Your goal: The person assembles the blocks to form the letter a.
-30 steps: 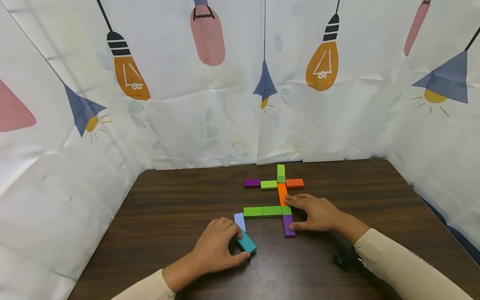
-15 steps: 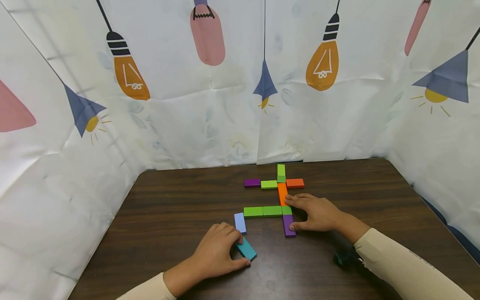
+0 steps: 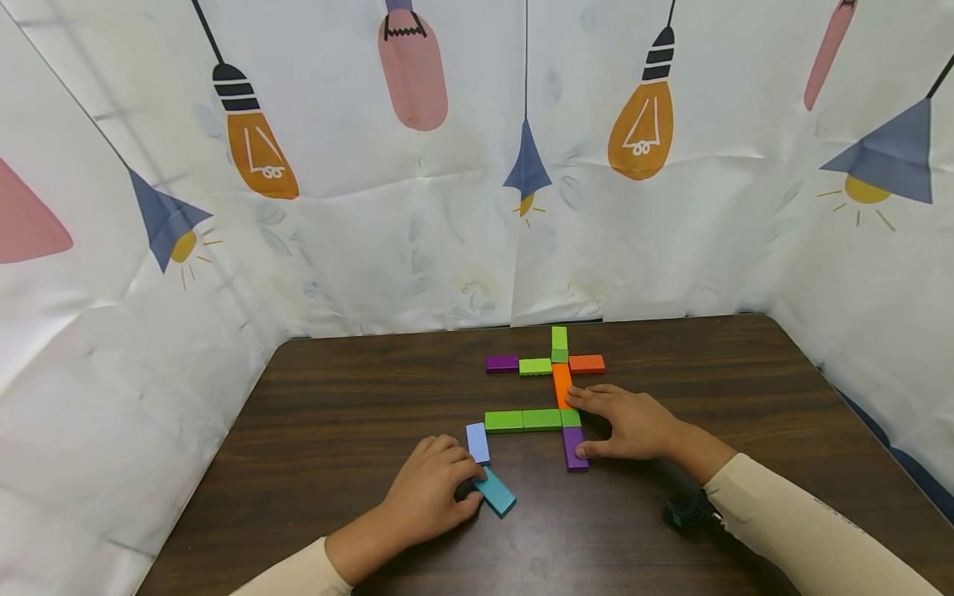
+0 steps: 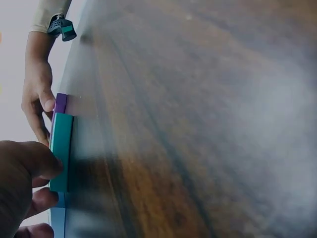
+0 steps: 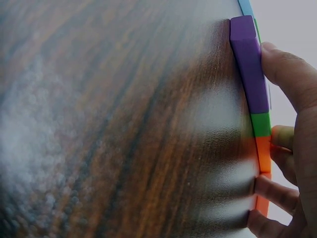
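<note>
In the head view a teal block (image 3: 495, 492) lies aslant on the table, its far end close to the near end of a light blue block (image 3: 478, 444). My left hand (image 3: 432, 483) holds the teal block between thumb and fingers at its left part; the left wrist view shows the thumb (image 4: 47, 163) against its side. With its fingers at the orange block (image 3: 562, 386) and its thumb on the purple block (image 3: 574, 449), my right hand (image 3: 624, 424) rests along the row. A small green block (image 3: 570, 418) sits between those two.
Two long green blocks (image 3: 522, 421) run left from the row. Farther back are a dark purple block (image 3: 502, 364), lime blocks (image 3: 535, 367) and a red-orange block (image 3: 586, 364). The brown table (image 3: 358, 397) ends at a patterned white cloth (image 3: 387, 273).
The teal block has moved slightly toward me and to the right, turning a little. My left thumb has drawn back along it. My right hand stays put.
</note>
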{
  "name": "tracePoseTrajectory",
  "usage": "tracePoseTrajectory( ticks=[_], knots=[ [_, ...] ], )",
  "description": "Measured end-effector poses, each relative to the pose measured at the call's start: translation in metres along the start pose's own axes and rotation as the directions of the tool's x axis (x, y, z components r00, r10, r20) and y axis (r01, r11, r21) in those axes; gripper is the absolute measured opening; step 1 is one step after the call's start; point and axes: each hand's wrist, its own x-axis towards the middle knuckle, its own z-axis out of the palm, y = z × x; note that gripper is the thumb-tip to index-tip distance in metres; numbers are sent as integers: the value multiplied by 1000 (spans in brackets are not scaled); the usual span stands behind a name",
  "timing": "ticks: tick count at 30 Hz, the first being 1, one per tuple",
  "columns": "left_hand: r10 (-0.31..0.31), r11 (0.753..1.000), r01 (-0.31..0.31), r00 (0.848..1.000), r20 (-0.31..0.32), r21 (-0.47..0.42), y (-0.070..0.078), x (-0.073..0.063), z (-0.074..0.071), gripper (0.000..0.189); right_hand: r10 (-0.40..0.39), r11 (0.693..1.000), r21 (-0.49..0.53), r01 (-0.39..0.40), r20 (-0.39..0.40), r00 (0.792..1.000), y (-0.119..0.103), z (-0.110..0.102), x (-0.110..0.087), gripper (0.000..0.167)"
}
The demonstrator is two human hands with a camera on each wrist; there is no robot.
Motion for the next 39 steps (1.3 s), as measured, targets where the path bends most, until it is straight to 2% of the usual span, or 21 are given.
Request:
tracePoseTrajectory(
  ticks=[7, 13, 21, 29, 39],
  knots=[
    [12, 1000, -12, 1000, -20, -13, -2, 5, 2, 16, 4, 1000, 8, -4, -3, 1000, -1, -1, 0, 91],
    [48, 998, -50, 998, -48, -36, -6, 8, 3, 15, 8, 1000, -1, -8, 0, 1000, -1, 0, 0, 91],
    [79, 995, -80, 997, -13, -53, -12, 11, 1, 14, 11, 1000, -4, -11, 7, 1000, 0, -1, 1, 92],
    [119, 988, -121, 993, -23, -100, -17, 10, 3, 16, 4, 1000, -10, -4, -3, 1000, 0, -2, 1, 90],
    [93, 989, -91, 995, 16, -118, -16, 9, 1, 14, 5, 1000, 2, -5, 9, 1000, -1, -4, 1, 88]
  ],
)
